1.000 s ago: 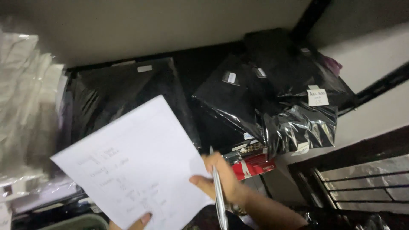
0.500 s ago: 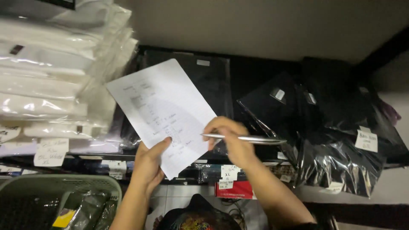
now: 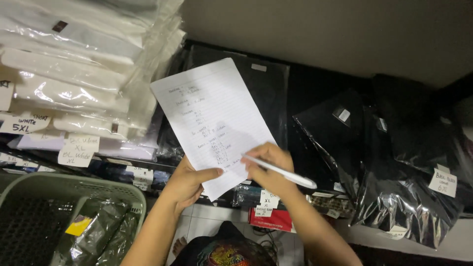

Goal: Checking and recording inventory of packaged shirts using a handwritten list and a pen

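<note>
Two hands meet at the lower edge of a white sheet of paper [image 3: 214, 118] held up in front of a shelf [image 3: 305, 88]. The left hand [image 3: 187, 182] grips the sheet's bottom corner, thumb pressed flat across the front and the fingers curled behind it, clamped on the paper. The right hand [image 3: 266, 165] rests against the sheet's lower right edge with its fingers closed around a white pen [image 3: 281, 171], whose tip touches the paper near the handwritten lines while the barrel points off to the right.

Open room lies mostly below the hands, over the pale tiled floor [image 3: 207, 221], and above the sheet toward the plain wall [image 3: 320, 29]. To the left, a tall stack of white garments in clear bags [image 3: 74, 64] crowds close to the sheet's upper left edge, with paper size labels [image 3: 76, 150] hanging from the shelf lip beneath it. Behind the paper sits a flat black bagged garment [image 3: 266, 88], and to the right, near the pen's end, more black glossy bags [image 3: 394, 162] lean and overhang the shelf edge. A green plastic basket [image 3: 74, 184] holding dark packets stands at lower left, just beside the left forearm. A red packet [image 3: 271, 219] shows under the right wrist.
</note>
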